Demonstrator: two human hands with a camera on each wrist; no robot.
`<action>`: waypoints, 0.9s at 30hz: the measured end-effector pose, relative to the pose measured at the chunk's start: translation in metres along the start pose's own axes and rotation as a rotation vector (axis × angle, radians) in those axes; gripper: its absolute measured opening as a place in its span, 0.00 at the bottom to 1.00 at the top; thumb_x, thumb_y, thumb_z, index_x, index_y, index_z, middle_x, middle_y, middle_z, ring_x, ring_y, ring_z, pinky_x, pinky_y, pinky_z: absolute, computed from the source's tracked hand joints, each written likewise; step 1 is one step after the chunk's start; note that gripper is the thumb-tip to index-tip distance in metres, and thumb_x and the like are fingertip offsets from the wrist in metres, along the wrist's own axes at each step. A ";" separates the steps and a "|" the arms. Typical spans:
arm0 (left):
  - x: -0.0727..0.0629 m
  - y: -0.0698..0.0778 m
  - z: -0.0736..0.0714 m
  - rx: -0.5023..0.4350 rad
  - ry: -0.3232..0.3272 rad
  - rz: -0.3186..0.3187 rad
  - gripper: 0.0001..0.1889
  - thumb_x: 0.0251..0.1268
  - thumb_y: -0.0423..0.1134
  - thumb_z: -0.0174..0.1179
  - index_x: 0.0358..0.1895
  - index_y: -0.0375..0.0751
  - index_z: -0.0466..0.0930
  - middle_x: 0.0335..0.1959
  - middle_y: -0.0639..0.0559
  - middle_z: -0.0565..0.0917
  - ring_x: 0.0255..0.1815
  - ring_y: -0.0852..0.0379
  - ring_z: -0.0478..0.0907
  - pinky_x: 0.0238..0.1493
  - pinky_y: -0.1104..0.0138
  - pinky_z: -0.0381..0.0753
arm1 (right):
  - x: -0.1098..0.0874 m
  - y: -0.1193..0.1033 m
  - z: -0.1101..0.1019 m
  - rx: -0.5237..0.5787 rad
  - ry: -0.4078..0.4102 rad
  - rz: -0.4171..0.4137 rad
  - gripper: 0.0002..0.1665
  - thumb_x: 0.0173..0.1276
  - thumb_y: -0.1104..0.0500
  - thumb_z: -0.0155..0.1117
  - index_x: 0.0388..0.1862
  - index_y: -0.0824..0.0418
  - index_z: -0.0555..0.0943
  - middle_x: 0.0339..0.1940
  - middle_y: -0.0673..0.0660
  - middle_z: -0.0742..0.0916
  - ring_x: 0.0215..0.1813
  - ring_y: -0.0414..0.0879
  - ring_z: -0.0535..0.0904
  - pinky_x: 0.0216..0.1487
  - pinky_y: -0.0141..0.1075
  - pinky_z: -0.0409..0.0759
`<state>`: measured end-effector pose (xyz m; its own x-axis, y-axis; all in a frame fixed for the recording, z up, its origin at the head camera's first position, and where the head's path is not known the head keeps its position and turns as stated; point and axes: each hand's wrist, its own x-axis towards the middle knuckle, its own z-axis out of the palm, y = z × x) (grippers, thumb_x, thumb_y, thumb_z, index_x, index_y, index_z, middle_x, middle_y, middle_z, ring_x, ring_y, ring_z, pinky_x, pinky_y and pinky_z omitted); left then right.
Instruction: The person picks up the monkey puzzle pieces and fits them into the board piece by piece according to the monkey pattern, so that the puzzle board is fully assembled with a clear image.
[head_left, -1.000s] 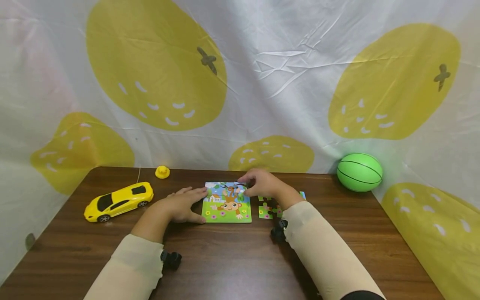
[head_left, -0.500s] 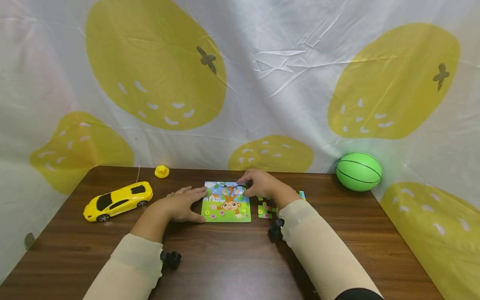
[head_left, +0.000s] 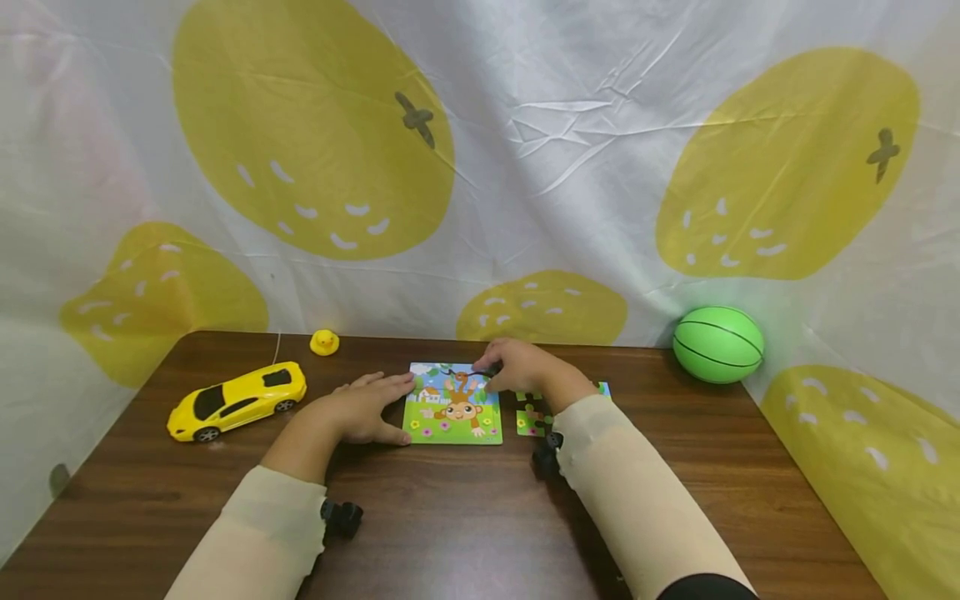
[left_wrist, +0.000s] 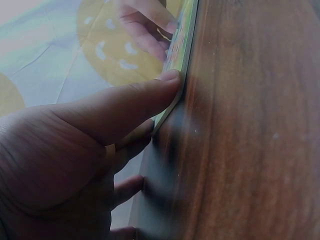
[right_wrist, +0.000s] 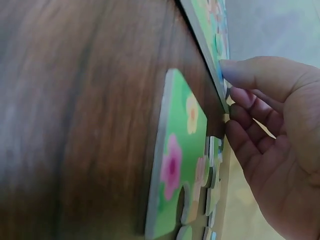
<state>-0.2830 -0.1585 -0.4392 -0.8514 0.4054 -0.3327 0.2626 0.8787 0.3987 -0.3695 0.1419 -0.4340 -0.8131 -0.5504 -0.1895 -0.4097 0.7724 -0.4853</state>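
In the head view, a yellow toy car stands left of the left hand, with a yellow duck beyond its spread fingers, which touch the monkey puzzle. The puzzle lies on the worktop between both hands' fingers. The right hand bends its fingers at the far right corner; whether they pinch cannot be told. Right of those fingers are loose pieces, then a green ball.

The square monkey puzzle lies flat on the worktop, its printed grass edge nearest the person, its far right corner partly covered. Further flower-printed puzzle pieces, partly hidden, lie just right of it.
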 end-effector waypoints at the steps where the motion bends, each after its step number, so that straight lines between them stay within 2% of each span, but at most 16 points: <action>1: 0.000 0.000 0.000 0.001 0.000 0.001 0.51 0.66 0.63 0.72 0.88 0.56 0.56 0.91 0.56 0.53 0.91 0.33 0.44 0.81 0.22 0.44 | 0.000 0.000 0.000 0.000 0.001 0.002 0.23 0.69 0.57 0.78 0.63 0.51 0.90 0.62 0.53 0.86 0.64 0.50 0.80 0.70 0.48 0.81; 6: 0.000 0.000 0.000 -0.001 0.001 -0.001 0.51 0.66 0.63 0.72 0.88 0.56 0.56 0.91 0.56 0.53 0.91 0.34 0.44 0.81 0.23 0.44 | 0.001 0.001 0.000 0.011 0.009 0.002 0.22 0.69 0.57 0.78 0.62 0.51 0.90 0.61 0.52 0.86 0.64 0.50 0.80 0.70 0.48 0.81; 18: 0.000 0.001 0.000 -0.002 0.003 -0.002 0.51 0.66 0.63 0.72 0.88 0.57 0.56 0.91 0.56 0.53 0.91 0.34 0.44 0.81 0.23 0.44 | -0.001 -0.002 0.004 0.002 0.048 0.026 0.22 0.67 0.58 0.78 0.61 0.52 0.90 0.66 0.55 0.85 0.69 0.54 0.80 0.73 0.50 0.79; 23: 0.001 -0.001 0.001 -0.003 0.004 -0.002 0.51 0.66 0.63 0.72 0.88 0.57 0.56 0.91 0.57 0.53 0.91 0.34 0.44 0.81 0.22 0.44 | -0.010 0.001 0.001 0.080 0.110 0.040 0.22 0.69 0.58 0.76 0.62 0.55 0.88 0.65 0.56 0.87 0.69 0.55 0.82 0.71 0.52 0.81; 27: 0.002 -0.002 0.001 -0.003 0.001 -0.005 0.51 0.65 0.64 0.72 0.88 0.58 0.56 0.91 0.57 0.52 0.92 0.35 0.43 0.81 0.23 0.43 | -0.023 0.007 -0.005 0.138 0.164 0.015 0.23 0.72 0.58 0.74 0.64 0.58 0.87 0.63 0.57 0.89 0.69 0.56 0.83 0.70 0.52 0.83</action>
<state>-0.2846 -0.1588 -0.4417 -0.8534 0.4006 -0.3336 0.2568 0.8799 0.3997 -0.3557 0.1619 -0.4291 -0.8795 -0.4719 -0.0618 -0.3459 0.7230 -0.5981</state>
